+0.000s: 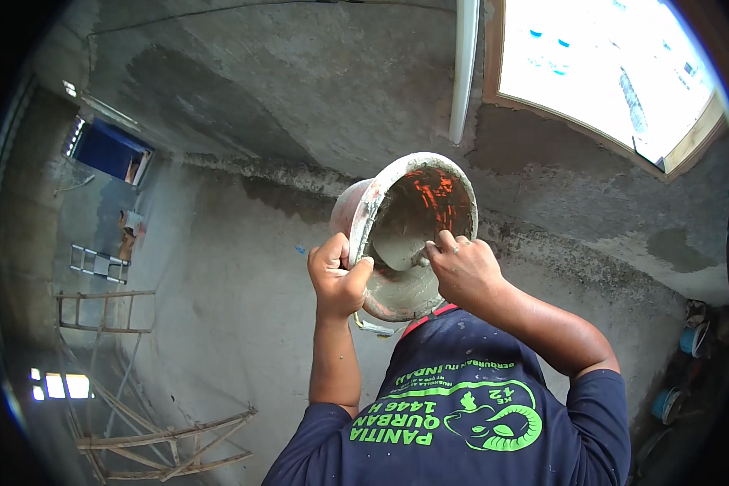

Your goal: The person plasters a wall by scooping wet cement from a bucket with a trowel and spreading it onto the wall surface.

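A round bucket [356,212], orange inside and crusted with grey cement, is held tilted in front of my chest, its mouth turned toward me. My left hand [338,277] grips its rim on the left side. My right hand [464,269] reaches into the mouth from the right, fingers closed on what looks like a cement-coated trowel [398,247]. The trowel's blade lies in the wet grey mortar [401,290] at the bottom. My dark blue shirt [462,405] with green print fills the lower middle.
Rough grey plastered surfaces surround me. A white pipe [464,73] runs at top centre beside a bright wood-framed opening [607,73]. Wooden scaffold poles [166,441] lie at lower left, a blue-lit opening [109,151] at upper left, and blue containers [692,338] at far right.
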A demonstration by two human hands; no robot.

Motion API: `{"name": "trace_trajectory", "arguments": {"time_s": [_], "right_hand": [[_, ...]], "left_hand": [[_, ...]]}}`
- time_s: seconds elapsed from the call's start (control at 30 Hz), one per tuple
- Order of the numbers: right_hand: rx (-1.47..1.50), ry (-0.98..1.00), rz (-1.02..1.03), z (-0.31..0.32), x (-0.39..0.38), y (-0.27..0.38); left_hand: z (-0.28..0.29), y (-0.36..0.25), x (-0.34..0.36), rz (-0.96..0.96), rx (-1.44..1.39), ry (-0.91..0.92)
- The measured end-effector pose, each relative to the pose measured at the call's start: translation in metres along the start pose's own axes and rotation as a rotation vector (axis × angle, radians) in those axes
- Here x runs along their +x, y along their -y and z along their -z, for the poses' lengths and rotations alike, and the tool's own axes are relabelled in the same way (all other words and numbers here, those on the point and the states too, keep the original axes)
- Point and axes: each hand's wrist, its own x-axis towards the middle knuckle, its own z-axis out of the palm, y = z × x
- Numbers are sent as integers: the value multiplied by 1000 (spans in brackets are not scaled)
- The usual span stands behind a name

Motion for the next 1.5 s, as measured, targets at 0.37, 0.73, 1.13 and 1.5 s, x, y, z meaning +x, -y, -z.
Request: {"name": "trace_trajectory", "arguments": {"time_s": [0.37,0.73,1.13,1.5], "right_hand": [[157,282,55,27,24,-10],[1361,657,-461,-5,-16,-146],[1189,436,-252,-97,-83,-226],[738,-78,-307,-206,-42,-196]], "left_hand": [[-2,-3,1,70,8,-2],[-39,1,-4,235,-28,-179],[-127,104,-62,503,90,-392],[-133,232,-82,629,50,-275]]}}
